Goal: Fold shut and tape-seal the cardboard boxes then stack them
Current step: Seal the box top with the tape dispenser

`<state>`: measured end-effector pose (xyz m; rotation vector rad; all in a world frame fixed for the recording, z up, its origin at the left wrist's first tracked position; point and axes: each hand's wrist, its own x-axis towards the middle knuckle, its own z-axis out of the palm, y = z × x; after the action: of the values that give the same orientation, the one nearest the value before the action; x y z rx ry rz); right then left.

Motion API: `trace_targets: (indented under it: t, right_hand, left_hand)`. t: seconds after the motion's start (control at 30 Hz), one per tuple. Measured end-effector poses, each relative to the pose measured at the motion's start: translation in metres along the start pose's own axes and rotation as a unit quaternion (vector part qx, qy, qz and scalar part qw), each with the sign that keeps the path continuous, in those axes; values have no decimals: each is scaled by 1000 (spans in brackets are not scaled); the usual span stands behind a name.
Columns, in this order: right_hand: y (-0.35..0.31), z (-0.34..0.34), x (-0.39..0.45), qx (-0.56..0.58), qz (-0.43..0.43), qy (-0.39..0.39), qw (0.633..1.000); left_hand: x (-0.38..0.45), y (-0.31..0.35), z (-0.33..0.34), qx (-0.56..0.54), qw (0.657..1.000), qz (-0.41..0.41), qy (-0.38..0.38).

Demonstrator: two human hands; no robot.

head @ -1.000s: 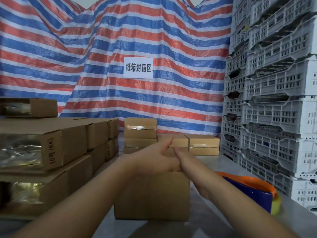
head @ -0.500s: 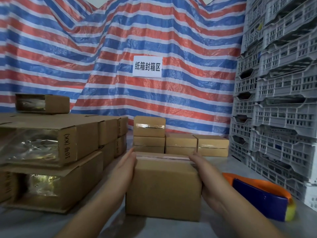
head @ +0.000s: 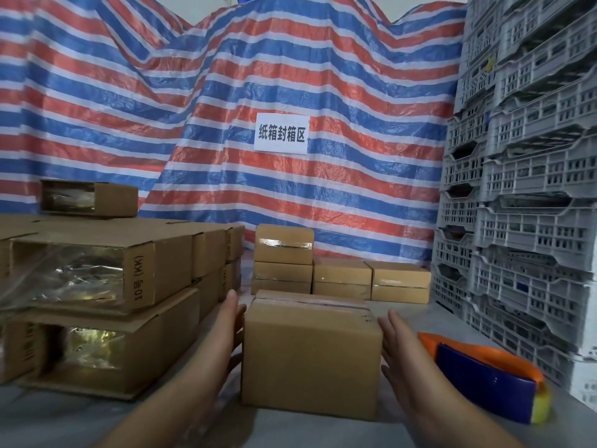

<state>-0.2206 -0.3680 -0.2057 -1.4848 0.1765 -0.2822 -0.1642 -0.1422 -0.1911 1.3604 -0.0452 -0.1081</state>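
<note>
Both hands now off box (head: 311,357): left hand (head: 231,321) and right hand (head: 395,341) flank it, fingers straight, together.

Behind the bench (head: 403,318) we see a striped tarp (head: 193,124) in red, blue and white hung as a backdrop, with a white paper sign (head: 281,133) bearing black Chinese characters pinned near its middle. Along the bench's right edge we find grey plastic crates (head: 529,195) stacked high, their slotted walls facing us.
</note>
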Motion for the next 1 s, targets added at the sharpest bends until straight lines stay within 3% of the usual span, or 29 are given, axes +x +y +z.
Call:
trace_targets:
  t: [0.13, 0.2, 0.33, 0.5, 0.73, 0.87, 1.0]
  right_hand:
    - [-3, 5, 11, 24, 29, -9, 999]
    - [-6, 11, 9, -18, 38, -10, 999]
    - [-13, 21, 15, 3, 115, 20, 993]
    - [-32, 27, 20, -57, 54, 14, 997]
    - [-59, -6, 37, -131, 24, -50, 990]
    - [-68, -16, 59, -168, 54, -21, 984]
    - [-60, -15, 85, -238, 122, 9, 964]
  left_hand:
    - [-8, 3, 2, 3, 1000, -8, -19]
    - [-9, 6, 5, 18, 999, -32, 2]
    - [-7, 15, 9, 6, 999, -48, -1]
    - [5, 21, 10, 58, 998, -19, 19]
    - [27, 34, -2, 91, 987, 15, -129]
    - [45, 39, 12, 133, 986, 23, -95]
    - [66, 34, 40, 160, 987, -29, -15]
